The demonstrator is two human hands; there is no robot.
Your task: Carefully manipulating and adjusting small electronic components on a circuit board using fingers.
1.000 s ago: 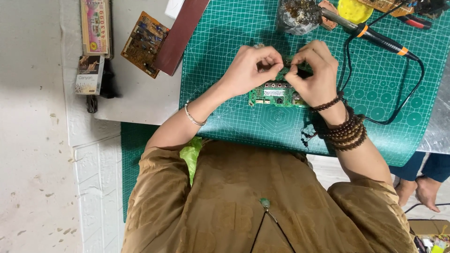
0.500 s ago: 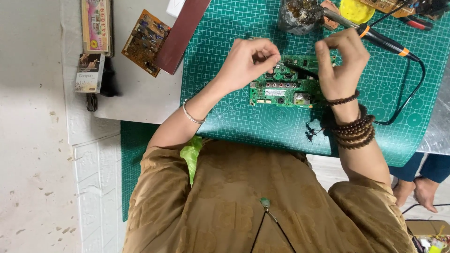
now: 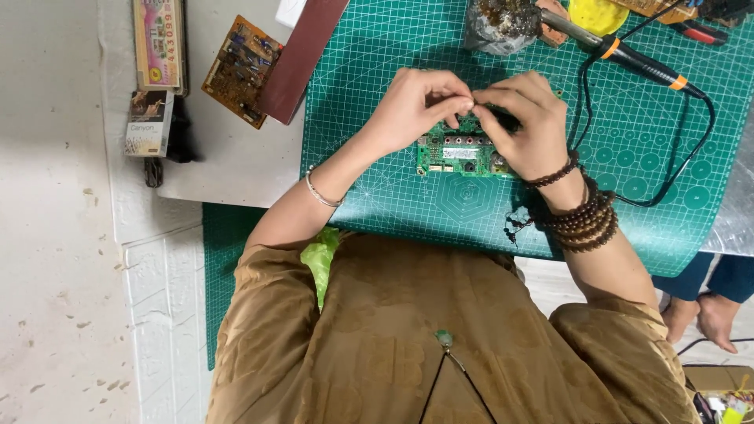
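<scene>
A green circuit board [image 3: 459, 155] lies on the green cutting mat [image 3: 628, 157] in front of me. My left hand [image 3: 412, 106], with a thin bangle on the wrist, and my right hand [image 3: 526, 122], with dark bead bracelets on the wrist, meet over the board's far edge. The fingertips of both hands are pinched together there, touching each other and gripping something small on the board. My fingers hide what it is.
A soldering iron [image 3: 636, 63] with a black cord lies at the mat's far right. A jar of metal wool [image 3: 503, 23] and a yellow object [image 3: 593, 14] stand behind the board. A brown circuit board [image 3: 239, 71], a dark red strip [image 3: 302, 55] and small boxes [image 3: 149, 122] lie at left. Someone's bare feet [image 3: 707, 314] are at right.
My right hand had lifted toward the soldering iron half a second ago. It has come back down to the board's far edge and meets my left fingertips.
</scene>
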